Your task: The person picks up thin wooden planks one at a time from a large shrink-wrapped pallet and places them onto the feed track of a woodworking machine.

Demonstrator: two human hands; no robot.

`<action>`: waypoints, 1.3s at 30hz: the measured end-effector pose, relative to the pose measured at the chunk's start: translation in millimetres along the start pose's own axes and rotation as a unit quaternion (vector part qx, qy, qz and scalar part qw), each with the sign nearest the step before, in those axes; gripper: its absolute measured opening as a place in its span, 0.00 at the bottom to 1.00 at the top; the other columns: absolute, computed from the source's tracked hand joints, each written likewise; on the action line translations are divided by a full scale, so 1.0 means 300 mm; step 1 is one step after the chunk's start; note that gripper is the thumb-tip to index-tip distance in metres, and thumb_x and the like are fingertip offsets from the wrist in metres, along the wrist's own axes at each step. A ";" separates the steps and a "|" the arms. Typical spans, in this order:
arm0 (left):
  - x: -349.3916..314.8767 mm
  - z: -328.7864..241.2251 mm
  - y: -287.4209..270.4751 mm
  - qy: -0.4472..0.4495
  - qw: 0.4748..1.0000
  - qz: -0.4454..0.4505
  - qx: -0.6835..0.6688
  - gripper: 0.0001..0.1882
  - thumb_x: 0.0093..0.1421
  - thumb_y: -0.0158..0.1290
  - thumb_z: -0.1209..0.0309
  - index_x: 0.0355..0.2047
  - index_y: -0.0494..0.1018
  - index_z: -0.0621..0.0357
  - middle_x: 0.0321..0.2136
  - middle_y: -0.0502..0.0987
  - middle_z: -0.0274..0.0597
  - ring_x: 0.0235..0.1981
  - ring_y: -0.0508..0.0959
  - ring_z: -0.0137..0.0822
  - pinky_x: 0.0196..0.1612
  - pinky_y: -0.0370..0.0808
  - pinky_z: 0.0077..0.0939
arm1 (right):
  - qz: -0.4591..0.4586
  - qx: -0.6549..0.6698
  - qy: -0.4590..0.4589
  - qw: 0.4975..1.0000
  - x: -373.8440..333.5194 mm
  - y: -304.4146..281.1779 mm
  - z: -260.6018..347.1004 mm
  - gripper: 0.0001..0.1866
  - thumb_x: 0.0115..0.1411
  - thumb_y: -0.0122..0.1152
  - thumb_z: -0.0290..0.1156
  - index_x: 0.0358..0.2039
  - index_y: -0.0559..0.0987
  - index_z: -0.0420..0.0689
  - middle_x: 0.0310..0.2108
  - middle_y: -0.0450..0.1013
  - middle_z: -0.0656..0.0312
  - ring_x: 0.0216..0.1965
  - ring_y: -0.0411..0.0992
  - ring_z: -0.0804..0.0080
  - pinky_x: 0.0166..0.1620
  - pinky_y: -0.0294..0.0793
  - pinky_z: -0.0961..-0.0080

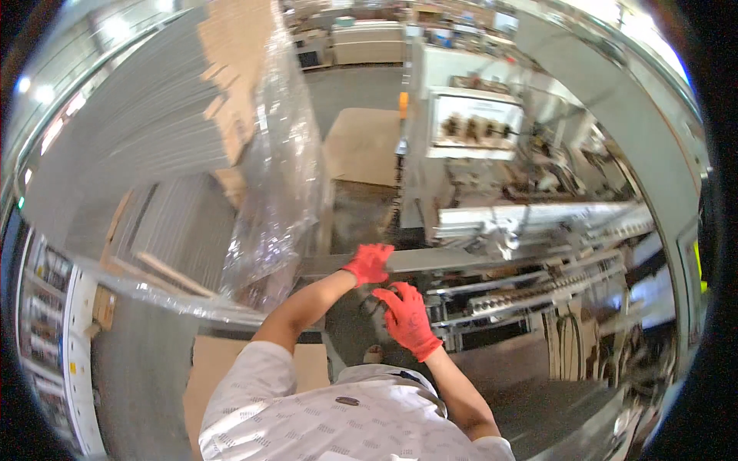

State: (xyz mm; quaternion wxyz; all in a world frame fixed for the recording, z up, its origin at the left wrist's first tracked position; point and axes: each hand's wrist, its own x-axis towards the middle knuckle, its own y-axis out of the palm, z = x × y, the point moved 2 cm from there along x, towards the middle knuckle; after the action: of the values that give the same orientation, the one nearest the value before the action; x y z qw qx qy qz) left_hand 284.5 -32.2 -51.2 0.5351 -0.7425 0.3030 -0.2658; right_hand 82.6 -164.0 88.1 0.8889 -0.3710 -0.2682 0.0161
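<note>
My left hand, in a red work glove, is over the left part of a long grey strip or board edge. Its fingers point away to the right and look stretched out, though blurred. Closer to my body, my right hand wears a matching glove. Its fingers are bent, with the thumb apart from them, and I make out nothing held. The hand is beside the left end of metal rails on a machine. Whether the left fingers touch the grey strip, I cannot tell.
A tall stack of grey-edged cardboard sheets, partly wrapped in clear film, stands on the left. Machinery with a white panel fills the right side. Flat cardboard lies ahead, and another sheet lies by my left side.
</note>
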 end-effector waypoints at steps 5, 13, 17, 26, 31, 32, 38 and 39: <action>0.017 0.001 -0.030 -0.027 0.999 0.017 -0.009 0.38 0.52 0.66 0.54 0.61 0.69 0.53 0.52 0.78 0.52 0.55 0.77 0.54 0.54 0.74 0.51 | -0.082 0.131 0.166 0.974 -0.196 0.017 -0.168 0.26 0.56 0.57 0.20 0.57 0.78 0.51 0.47 0.72 0.54 0.50 0.71 0.55 0.53 0.73 0.63; 0.018 -0.043 -0.080 -0.034 0.997 0.002 -0.065 0.32 0.51 0.66 0.61 0.56 0.72 0.54 0.49 0.80 0.50 0.53 0.79 0.55 0.54 0.76 0.48 | -0.224 0.467 0.344 0.783 -0.303 0.175 -0.455 0.11 0.69 0.59 0.25 0.51 0.78 0.43 0.41 0.76 0.66 0.40 0.74 0.77 0.44 0.76 0.76; 0.020 -0.031 -0.063 -0.055 0.997 0.005 -0.058 0.34 0.50 0.67 0.61 0.58 0.73 0.53 0.51 0.81 0.50 0.54 0.79 0.55 0.55 0.77 0.48 | -0.235 0.518 0.370 0.734 -0.327 0.231 -0.529 0.10 0.70 0.61 0.26 0.50 0.78 0.45 0.42 0.77 0.65 0.42 0.76 0.75 0.45 0.78 0.73; -0.166 -0.270 -0.112 -0.002 0.990 0.059 -0.130 0.38 0.46 0.68 0.63 0.60 0.72 0.54 0.49 0.81 0.49 0.51 0.81 0.54 0.53 0.77 0.49 | -0.333 0.519 0.420 0.665 -0.352 0.122 -0.392 0.38 0.65 0.72 0.38 0.66 0.60 0.42 0.54 0.71 0.58 0.53 0.72 0.68 0.55 0.75 0.67; -0.169 -0.707 -0.077 0.131 0.990 -0.029 -0.035 0.41 0.47 0.71 0.58 0.62 0.70 0.49 0.49 0.78 0.46 0.50 0.79 0.53 0.49 0.76 0.50 | -0.655 0.215 0.492 0.531 -0.394 -0.056 -0.330 0.54 0.52 0.82 0.41 0.68 0.54 0.39 0.55 0.69 0.52 0.54 0.69 0.61 0.59 0.72 0.62; -0.155 -0.801 -0.053 0.142 0.990 0.014 -0.002 0.43 0.48 0.71 0.56 0.63 0.68 0.51 0.52 0.77 0.47 0.54 0.77 0.51 0.52 0.75 0.51 | -0.697 0.112 0.501 0.500 -0.424 -0.106 -0.359 0.55 0.49 0.83 0.40 0.68 0.54 0.38 0.55 0.70 0.51 0.54 0.70 0.60 0.59 0.72 0.61; -0.067 -1.122 0.001 0.310 0.938 0.073 -0.138 0.45 0.56 0.66 0.54 0.71 0.62 0.50 0.69 0.62 0.58 0.69 0.63 0.59 0.71 0.57 0.55 | -0.656 -0.209 0.578 0.438 -1.010 -0.513 -0.632 0.56 0.45 0.73 0.38 0.72 0.57 0.32 0.53 0.71 0.33 0.52 0.73 0.37 0.57 0.75 0.51; -0.071 -1.118 0.003 0.317 0.936 0.057 -0.139 0.45 0.56 0.66 0.54 0.72 0.63 0.49 0.69 0.62 0.57 0.70 0.62 0.59 0.71 0.56 0.56 | -0.608 -0.229 0.616 0.445 -1.139 -0.583 -0.651 0.55 0.45 0.74 0.40 0.71 0.60 0.34 0.55 0.72 0.32 0.58 0.70 0.37 0.60 0.73 0.52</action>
State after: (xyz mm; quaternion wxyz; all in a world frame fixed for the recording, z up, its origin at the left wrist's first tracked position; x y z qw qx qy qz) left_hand 28.9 -229.3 42.4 0.3167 -0.6683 0.5323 -0.4120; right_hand -144.1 -495.3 -67.3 0.4852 -0.2157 0.1991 -0.8237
